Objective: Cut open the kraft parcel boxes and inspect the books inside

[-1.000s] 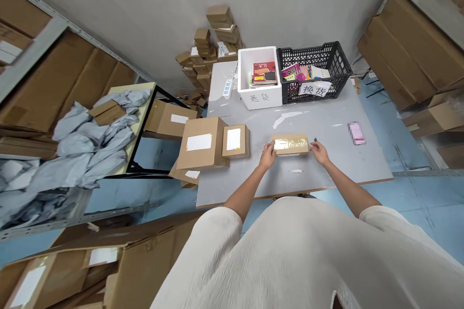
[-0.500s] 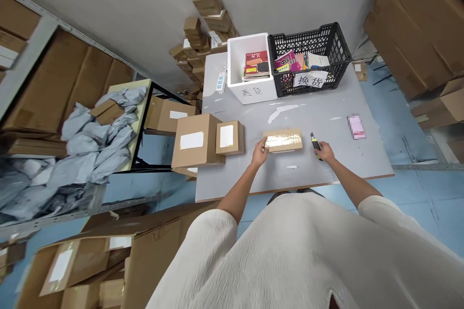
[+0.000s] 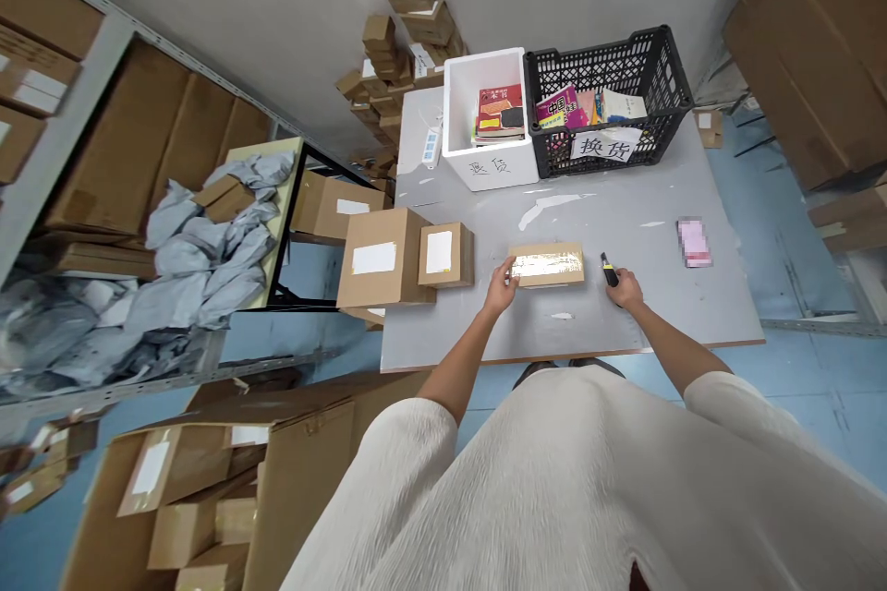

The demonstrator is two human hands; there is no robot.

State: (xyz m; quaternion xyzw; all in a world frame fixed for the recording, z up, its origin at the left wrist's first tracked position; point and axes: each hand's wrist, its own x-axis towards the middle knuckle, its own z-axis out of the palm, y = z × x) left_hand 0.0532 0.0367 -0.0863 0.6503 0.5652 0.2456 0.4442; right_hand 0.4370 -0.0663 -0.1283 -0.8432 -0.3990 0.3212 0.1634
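A small cardboard box [image 3: 547,265] with shiny clear tape along its top lies on the grey table [image 3: 450,332]. My left hand [image 3: 501,284] grips its left end, thumb and fingers on the edge. To the right of the box, my right hand [image 3: 625,287] is closed around a black and yellow utility knife [image 3: 609,271], whose tip points away from me. The knife is apart from the box. Left of my left hand stand a small carton [image 3: 445,255] and a larger carton [image 3: 382,259], both with white labels.
At the table's back stand a white bin [image 3: 491,168] and a black crate [image 3: 610,134], both holding books. A pixelated pink item [image 3: 694,242] lies at the right. Grey parcels [image 3: 187,268] fill the left shelf; a big open carton [image 3: 311,462] of boxes sits lower left.
The whole view has shifted slightly as my head moved. My left hand stays on the box; the knife in my right hand has tilted a little.
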